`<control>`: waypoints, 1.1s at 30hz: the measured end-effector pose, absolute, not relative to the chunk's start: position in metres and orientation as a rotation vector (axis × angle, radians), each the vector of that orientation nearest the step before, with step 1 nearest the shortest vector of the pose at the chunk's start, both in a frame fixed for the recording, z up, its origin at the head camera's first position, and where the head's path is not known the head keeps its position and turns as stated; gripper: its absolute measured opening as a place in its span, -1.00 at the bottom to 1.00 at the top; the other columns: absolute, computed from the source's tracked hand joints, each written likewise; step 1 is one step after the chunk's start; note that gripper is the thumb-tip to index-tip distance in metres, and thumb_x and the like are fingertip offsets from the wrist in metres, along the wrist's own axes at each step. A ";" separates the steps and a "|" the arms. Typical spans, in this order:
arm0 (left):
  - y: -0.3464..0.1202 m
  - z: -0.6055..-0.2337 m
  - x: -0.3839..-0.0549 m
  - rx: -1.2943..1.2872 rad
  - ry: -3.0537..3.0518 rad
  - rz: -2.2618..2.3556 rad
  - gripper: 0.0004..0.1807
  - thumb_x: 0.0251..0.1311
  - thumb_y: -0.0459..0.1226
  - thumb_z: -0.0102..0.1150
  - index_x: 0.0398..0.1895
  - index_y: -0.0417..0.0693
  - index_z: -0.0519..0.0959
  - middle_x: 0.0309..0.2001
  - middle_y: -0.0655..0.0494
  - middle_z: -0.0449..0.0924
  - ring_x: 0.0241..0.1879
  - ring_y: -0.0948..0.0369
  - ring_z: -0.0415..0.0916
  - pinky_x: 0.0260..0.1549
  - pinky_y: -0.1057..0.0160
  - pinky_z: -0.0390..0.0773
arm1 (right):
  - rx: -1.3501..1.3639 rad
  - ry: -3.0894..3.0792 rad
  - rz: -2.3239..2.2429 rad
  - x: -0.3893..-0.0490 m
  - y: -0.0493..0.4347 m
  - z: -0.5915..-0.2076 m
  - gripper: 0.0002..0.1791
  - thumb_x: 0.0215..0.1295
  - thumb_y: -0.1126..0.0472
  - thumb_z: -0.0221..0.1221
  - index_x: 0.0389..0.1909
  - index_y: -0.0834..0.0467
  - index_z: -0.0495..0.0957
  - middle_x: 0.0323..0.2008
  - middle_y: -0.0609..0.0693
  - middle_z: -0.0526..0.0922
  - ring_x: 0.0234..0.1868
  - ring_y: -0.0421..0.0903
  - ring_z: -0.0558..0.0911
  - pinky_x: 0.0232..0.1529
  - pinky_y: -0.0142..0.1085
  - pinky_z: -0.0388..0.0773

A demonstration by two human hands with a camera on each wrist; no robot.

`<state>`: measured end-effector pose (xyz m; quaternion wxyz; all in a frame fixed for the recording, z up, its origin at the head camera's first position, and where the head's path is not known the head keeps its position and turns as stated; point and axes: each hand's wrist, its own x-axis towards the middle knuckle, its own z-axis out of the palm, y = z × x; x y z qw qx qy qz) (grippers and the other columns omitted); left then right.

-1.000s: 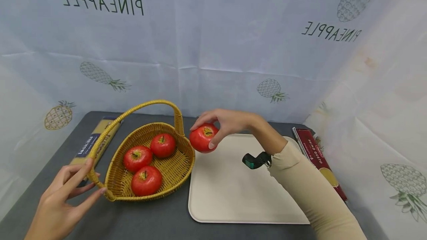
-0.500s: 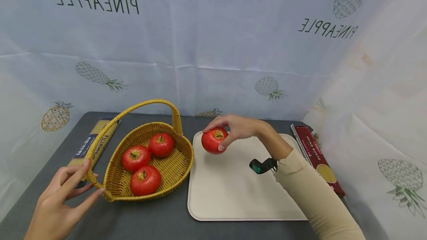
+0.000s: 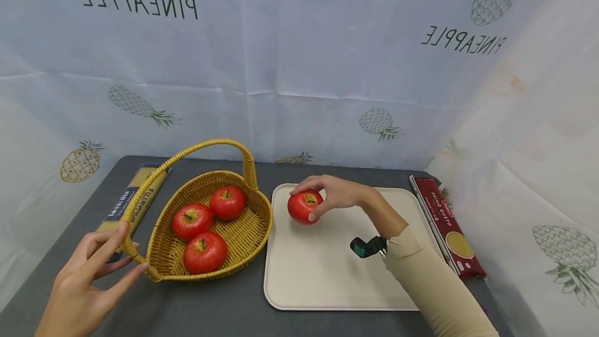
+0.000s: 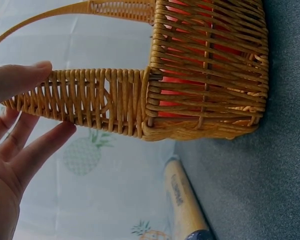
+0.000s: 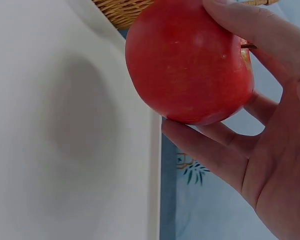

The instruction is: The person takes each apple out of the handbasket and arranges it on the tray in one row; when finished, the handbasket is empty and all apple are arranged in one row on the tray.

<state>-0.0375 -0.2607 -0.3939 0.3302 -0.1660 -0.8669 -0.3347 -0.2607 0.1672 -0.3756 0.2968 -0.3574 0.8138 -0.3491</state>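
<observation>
Over the back left part of a cream tray [image 3: 327, 280], my right hand [image 3: 339, 194] grips a red apple [image 3: 303, 207] between thumb and fingers. The right wrist view shows a gap between this apple [image 5: 187, 65] and its shadow on the tray. My left hand [image 3: 89, 277] pinches the lower end of the handle of a yellow wicker basket [image 3: 245, 243]. In the left wrist view the thumb lies on one side of that handle [image 4: 100, 100], the fingers on the other. Inside the basket lie three red apples [image 3: 205, 253].
Behind the basket's left side lies a yellow spaghetti pack [image 3: 145, 191]. A red spaghetti pack [image 3: 444, 222] lies along the tray's right side. The dark grey table [image 3: 206, 311] ends at a pineapple-printed curtain [image 3: 299, 66] at the back.
My right hand has carried the apple from beside the basket's right rim rightward over the tray, then lowered it. The left hand stays at the basket handle.
</observation>
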 end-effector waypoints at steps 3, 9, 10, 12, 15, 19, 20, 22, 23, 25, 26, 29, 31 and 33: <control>-0.261 -0.394 -0.038 -0.436 -2.261 -0.880 -0.03 0.30 0.34 0.00 0.37 -0.35 0.46 0.12 0.62 0.29 0.04 0.75 0.36 -0.20 0.84 0.56 | -0.946 2.175 -0.923 -0.261 0.166 -0.383 -0.32 0.11 0.15 0.46 0.33 -0.07 0.56 0.33 0.03 0.47 0.32 0.03 0.44 0.20 -0.11 0.72; -0.261 -0.395 -0.037 -0.442 -2.263 -0.893 -0.05 0.31 0.32 0.01 0.39 -0.35 0.44 0.13 0.61 0.29 0.04 0.75 0.37 -0.19 0.84 0.56 | -0.932 2.184 -0.915 -0.262 0.166 -0.396 -0.32 0.12 0.14 0.46 0.33 -0.07 0.56 0.30 0.03 0.49 0.29 0.01 0.45 0.12 -0.28 0.73; -0.261 -0.395 -0.037 -0.441 -2.265 -0.894 -0.05 0.31 0.32 0.01 0.39 -0.35 0.44 0.13 0.61 0.29 0.03 0.75 0.37 -0.19 0.84 0.56 | -0.931 2.181 -0.912 -0.262 0.165 -0.398 -0.32 0.12 0.15 0.46 0.33 -0.06 0.56 0.30 0.03 0.49 0.29 0.01 0.45 0.12 -0.29 0.72; -0.261 -0.394 -0.037 -0.437 -2.272 -0.888 -0.04 0.31 0.34 0.00 0.39 -0.35 0.44 0.12 0.62 0.29 0.03 0.75 0.37 -0.19 0.83 0.56 | -0.929 2.177 -0.909 -0.262 0.164 -0.401 -0.32 0.13 0.14 0.46 0.33 -0.06 0.56 0.31 0.02 0.49 0.29 -0.01 0.45 0.12 -0.30 0.72; -0.260 -0.394 -0.037 -0.435 -2.275 -0.884 -0.03 0.31 0.35 -0.01 0.39 -0.35 0.44 0.12 0.62 0.28 0.03 0.76 0.37 -0.19 0.83 0.56 | -0.932 2.177 -0.895 -0.261 0.162 -0.407 -0.33 0.13 0.13 0.46 0.33 -0.07 0.57 0.30 0.00 0.51 0.27 -0.04 0.46 0.14 -0.28 0.72; -0.260 -0.394 -0.037 -0.440 -2.270 -0.892 -0.04 0.31 0.33 0.00 0.39 -0.35 0.44 0.12 0.61 0.29 0.03 0.76 0.38 -0.18 0.83 0.56 | -0.938 2.160 -0.891 -0.258 0.159 -0.412 -0.34 0.13 0.14 0.47 0.31 -0.08 0.58 0.26 -0.03 0.54 0.26 -0.08 0.48 0.23 -0.19 0.67; -0.260 -0.394 -0.037 -0.441 -2.269 -0.891 -0.04 0.31 0.33 0.00 0.39 -0.35 0.44 0.12 0.61 0.28 0.02 0.76 0.38 -0.18 0.83 0.56 | -0.941 2.152 -0.892 -0.257 0.159 -0.413 -0.35 0.14 0.15 0.47 0.31 -0.08 0.59 0.26 -0.03 0.55 0.25 -0.09 0.49 0.24 -0.16 0.67; -0.260 -0.394 -0.037 -0.440 -2.271 -0.888 -0.03 0.32 0.34 -0.01 0.39 -0.35 0.43 0.12 0.62 0.28 0.03 0.76 0.37 -0.17 0.84 0.56 | -0.940 2.132 -0.894 -0.255 0.158 -0.415 -0.35 0.14 0.16 0.46 0.31 -0.08 0.59 0.25 -0.03 0.56 0.24 -0.10 0.50 0.26 -0.13 0.65; -0.260 -0.394 -0.037 -0.438 -2.274 -0.884 -0.02 0.32 0.35 -0.02 0.39 -0.35 0.43 0.12 0.62 0.27 0.03 0.77 0.36 -0.17 0.84 0.55 | -0.942 2.125 -0.895 -0.254 0.158 -0.416 -0.36 0.15 0.17 0.46 0.31 -0.07 0.59 0.25 -0.02 0.56 0.23 -0.10 0.50 0.26 -0.13 0.66; -0.260 -0.393 -0.037 -0.437 -2.280 -0.874 -0.01 0.33 0.36 -0.04 0.40 -0.35 0.42 0.12 0.63 0.26 0.03 0.77 0.35 -0.16 0.84 0.55 | -0.933 2.116 -0.895 -0.252 0.157 -0.418 -0.36 0.15 0.17 0.46 0.30 -0.07 0.60 0.25 -0.02 0.57 0.22 -0.10 0.51 0.24 -0.14 0.67; -0.260 -0.393 -0.037 -0.434 -2.282 -0.867 -0.01 0.34 0.37 -0.05 0.40 -0.35 0.42 0.12 0.64 0.25 0.03 0.77 0.34 -0.16 0.84 0.55 | -0.929 2.115 -0.894 -0.251 0.157 -0.419 -0.37 0.15 0.17 0.46 0.30 -0.07 0.60 0.24 -0.02 0.57 0.21 -0.10 0.51 0.22 -0.16 0.68; -0.260 -0.392 -0.037 -0.431 -2.287 -0.865 0.00 0.34 0.38 -0.06 0.40 -0.35 0.42 0.11 0.64 0.25 0.03 0.78 0.34 -0.16 0.84 0.55 | -0.915 2.125 -0.884 -0.250 0.156 -0.421 -0.37 0.14 0.16 0.46 0.29 -0.11 0.61 0.25 -0.04 0.57 0.21 -0.10 0.50 0.19 -0.22 0.69; -0.260 -0.392 -0.037 -0.433 -2.288 -0.866 -0.01 0.34 0.38 -0.06 0.40 -0.35 0.42 0.11 0.64 0.25 0.02 0.78 0.34 -0.16 0.84 0.55 | -0.908 2.131 -0.874 -0.250 0.156 -0.423 -0.37 0.13 0.15 0.46 0.28 -0.14 0.61 0.25 -0.06 0.57 0.22 -0.10 0.50 0.18 -0.26 0.69; -0.261 -0.392 -0.037 -0.433 -2.287 -0.870 -0.01 0.33 0.37 -0.05 0.40 -0.35 0.42 0.10 0.64 0.25 0.01 0.77 0.34 -0.16 0.84 0.55 | -0.903 2.134 -0.867 -0.250 0.156 -0.425 -0.37 0.13 0.14 0.47 0.28 -0.16 0.61 0.25 -0.07 0.57 0.22 -0.10 0.50 0.16 -0.28 0.69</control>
